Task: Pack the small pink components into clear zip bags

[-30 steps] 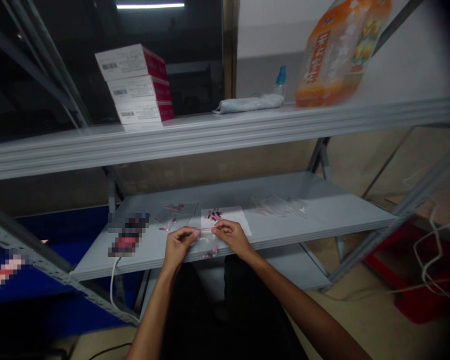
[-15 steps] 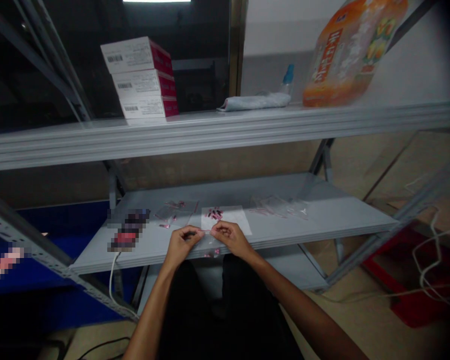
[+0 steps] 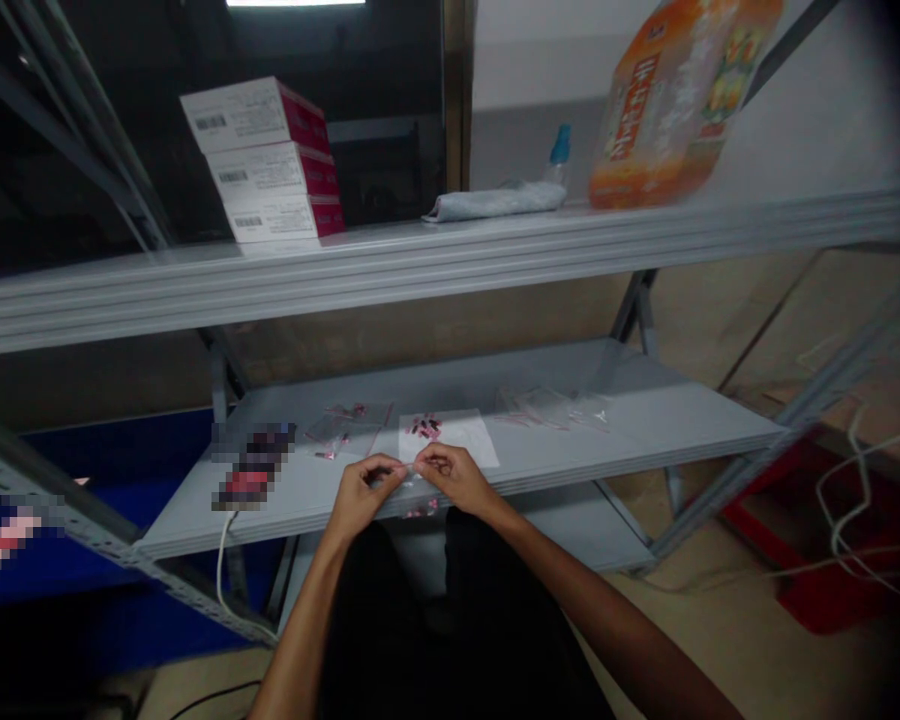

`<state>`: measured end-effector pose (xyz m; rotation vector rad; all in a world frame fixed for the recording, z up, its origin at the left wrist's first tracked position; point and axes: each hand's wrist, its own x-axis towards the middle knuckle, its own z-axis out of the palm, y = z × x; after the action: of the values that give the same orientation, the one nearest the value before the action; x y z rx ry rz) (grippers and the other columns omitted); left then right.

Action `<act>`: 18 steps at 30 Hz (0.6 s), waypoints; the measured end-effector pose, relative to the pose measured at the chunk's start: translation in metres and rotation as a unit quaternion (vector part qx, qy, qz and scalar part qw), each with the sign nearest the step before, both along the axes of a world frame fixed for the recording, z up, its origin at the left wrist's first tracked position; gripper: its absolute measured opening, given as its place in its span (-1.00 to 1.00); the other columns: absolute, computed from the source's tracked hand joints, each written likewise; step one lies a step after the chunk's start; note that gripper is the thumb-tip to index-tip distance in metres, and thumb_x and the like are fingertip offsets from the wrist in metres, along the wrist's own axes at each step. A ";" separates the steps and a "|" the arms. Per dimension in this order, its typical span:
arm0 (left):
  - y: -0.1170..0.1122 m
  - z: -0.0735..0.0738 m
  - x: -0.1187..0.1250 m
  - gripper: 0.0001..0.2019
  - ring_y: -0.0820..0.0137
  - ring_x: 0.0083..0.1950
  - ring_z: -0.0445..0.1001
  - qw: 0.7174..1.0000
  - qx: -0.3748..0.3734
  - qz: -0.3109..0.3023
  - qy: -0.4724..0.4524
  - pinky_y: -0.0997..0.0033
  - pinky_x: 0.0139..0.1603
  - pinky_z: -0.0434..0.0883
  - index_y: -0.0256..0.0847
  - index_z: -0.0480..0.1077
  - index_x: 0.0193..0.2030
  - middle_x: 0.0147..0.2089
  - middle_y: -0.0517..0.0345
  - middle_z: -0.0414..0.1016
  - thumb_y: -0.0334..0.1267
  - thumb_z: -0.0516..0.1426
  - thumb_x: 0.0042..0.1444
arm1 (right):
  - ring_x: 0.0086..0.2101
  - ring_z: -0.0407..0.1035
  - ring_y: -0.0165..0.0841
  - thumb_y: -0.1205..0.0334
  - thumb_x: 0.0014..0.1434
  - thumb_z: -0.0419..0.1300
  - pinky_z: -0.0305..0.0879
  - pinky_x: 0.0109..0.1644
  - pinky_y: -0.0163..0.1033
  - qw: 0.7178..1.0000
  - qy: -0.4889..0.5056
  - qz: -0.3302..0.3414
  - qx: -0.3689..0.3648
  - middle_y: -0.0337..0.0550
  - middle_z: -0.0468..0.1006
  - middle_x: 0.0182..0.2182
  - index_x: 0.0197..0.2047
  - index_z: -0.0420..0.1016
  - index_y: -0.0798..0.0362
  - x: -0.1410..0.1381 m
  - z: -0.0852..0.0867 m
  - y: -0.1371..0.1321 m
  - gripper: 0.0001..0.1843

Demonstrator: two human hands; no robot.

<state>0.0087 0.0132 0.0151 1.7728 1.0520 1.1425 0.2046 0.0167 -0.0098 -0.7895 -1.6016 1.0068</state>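
Note:
My left hand (image 3: 364,492) and my right hand (image 3: 459,480) pinch the upper edge of a small clear plastic bag (image 3: 418,492), their fingertips nearly meeting. The bag hangs over the shelf's front edge, with several small pink pieces (image 3: 421,511) low inside it. Just beyond my hands, several small pink and dark pieces (image 3: 425,427) lie on a white sheet of paper (image 3: 474,440). Filled clear bags (image 3: 358,432) lie left of the paper. To its right, several flat clear bags (image 3: 544,408) overlap one another.
A pixelated object (image 3: 256,465) with a white cable (image 3: 223,570) lies at the shelf's left end. The upper shelf (image 3: 390,265) holds stacked white-and-red boxes (image 3: 266,165), a folded cloth (image 3: 495,203), a blue-capped bottle (image 3: 560,150) and a large orange bottle (image 3: 667,110). Below right is a red crate (image 3: 817,600).
The view has turned slightly, so the shelf items sit a little further left. Both hands keep their pinch on the bag, with almost no change in pose.

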 end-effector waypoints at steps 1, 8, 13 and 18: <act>0.000 0.000 0.000 -0.79 0.28 -0.21 0.51 1.000 0.002 0.005 -0.006 0.38 -0.13 0.37 -0.23 0.58 -0.31 -0.28 0.03 0.60 -0.12 0.29 0.03 | -0.36 0.39 -0.37 -0.01 0.20 0.22 0.27 -0.29 -0.31 1.000 -0.001 0.000 -0.001 -0.16 0.53 -0.37 -0.29 0.49 0.10 -0.001 0.000 0.000 -0.69; 0.000 0.003 -0.002 -0.79 0.31 -0.23 0.50 1.000 -0.012 -0.004 -0.018 0.40 -0.17 0.36 -0.22 0.57 -0.28 -0.27 0.05 0.59 -0.12 0.28 0.05 | -0.48 0.26 -0.44 0.02 0.22 0.22 0.11 -0.41 -0.35 0.999 -0.021 -0.022 0.032 -0.23 0.45 -0.47 -0.32 0.51 0.09 -0.001 0.000 -0.003 -0.72; -0.001 0.000 0.000 -0.81 0.29 -0.23 0.49 1.000 0.007 -0.012 0.000 0.38 -0.14 0.36 -0.23 0.55 -0.33 -0.31 0.05 0.57 -0.13 0.29 0.04 | -0.48 0.25 -0.42 -0.04 0.20 0.21 0.11 -0.42 -0.35 0.998 -0.049 -0.009 0.028 -0.21 0.46 -0.47 -0.32 0.53 0.08 0.000 0.000 -0.005 -0.67; 0.001 -0.001 -0.002 -0.80 0.33 -0.28 0.47 0.999 -0.007 0.027 -0.033 0.41 -0.21 0.35 -0.24 0.54 -0.34 -0.33 0.07 0.55 -0.12 0.29 0.04 | -0.50 0.23 -0.43 -0.07 0.18 0.22 0.12 -0.43 -0.35 1.000 0.001 -0.014 -0.006 -0.21 0.43 -0.46 -0.30 0.50 0.09 0.000 0.003 -0.005 -0.64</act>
<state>0.0069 0.0140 0.0143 1.6940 1.0726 1.2160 0.2049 0.0118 -0.0069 -0.8162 -1.5792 0.9991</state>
